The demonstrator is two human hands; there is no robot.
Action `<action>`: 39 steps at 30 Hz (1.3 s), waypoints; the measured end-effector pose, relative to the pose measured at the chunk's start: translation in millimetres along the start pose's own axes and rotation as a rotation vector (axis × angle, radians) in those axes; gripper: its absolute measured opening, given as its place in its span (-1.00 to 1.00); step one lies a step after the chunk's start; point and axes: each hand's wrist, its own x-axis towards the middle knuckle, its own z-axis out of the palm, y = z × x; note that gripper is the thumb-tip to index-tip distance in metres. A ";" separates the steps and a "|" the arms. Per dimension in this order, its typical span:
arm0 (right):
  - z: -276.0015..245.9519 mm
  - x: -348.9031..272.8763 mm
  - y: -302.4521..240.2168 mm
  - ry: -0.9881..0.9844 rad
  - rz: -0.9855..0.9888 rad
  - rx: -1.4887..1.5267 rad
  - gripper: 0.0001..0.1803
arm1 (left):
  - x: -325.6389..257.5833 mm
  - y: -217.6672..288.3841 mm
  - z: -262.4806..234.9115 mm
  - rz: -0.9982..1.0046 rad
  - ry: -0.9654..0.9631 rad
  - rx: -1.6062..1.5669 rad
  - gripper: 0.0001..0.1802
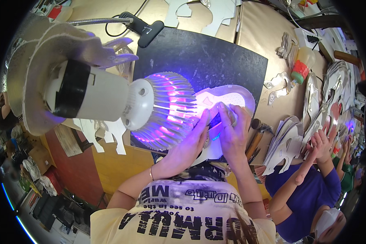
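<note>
Your left hand [191, 140] lies flat, fingers together, pressing down on the near part of the white shoe upper piece [227, 99], partly tucked under the lamp's glow. Your right hand [232, 130] sits just beside it, touching it at the thumbs, with fingertips bent and pinching the piece's inner edge; a ring shows on one finger. The piece lies on the dark cutting mat [199, 57], toward its right near corner, its perforated toe end pointing away to the right.

Directly to the left of your hands hangs the finned lamp head [166, 110], throwing violet-blue light over the piece; its white socket [97, 95] and a ragged cardboard shade [32, 81] fill the left of the view. Just right of your hands some hand tools [256, 138] rest on the table edge, then a stack of cut white upper pieces [286, 142]. A person in a purple shirt [309, 195] works at your right. Farther back on the brown table [252, 36] stands a squeeze bottle [303, 65] with a red and green band.
</note>
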 end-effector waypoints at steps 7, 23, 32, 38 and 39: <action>0.2 2.2 -0.2 -0.017 -0.005 0.021 -0.42 | -3.9 -1.5 -5.6 0.017 -0.169 0.002 -0.32; -4.7 -1.6 -0.2 -0.037 -0.124 -0.004 -0.40 | -3.0 -3.5 -3.0 -0.042 -0.148 0.014 -0.39; -4.8 -1.1 0.7 -0.071 -0.118 -0.039 -0.44 | -22.3 0.4 -7.2 -0.087 0.088 -0.188 -0.53; -3.9 -5.9 0.6 -0.093 -0.177 -0.111 -0.46 | -26.4 -5.1 -0.1 -0.050 0.168 -0.217 -0.56; -3.9 -6.2 1.0 -0.085 -0.184 -0.088 -0.46 | -26.3 -6.1 0.8 -0.030 0.182 -0.203 -0.56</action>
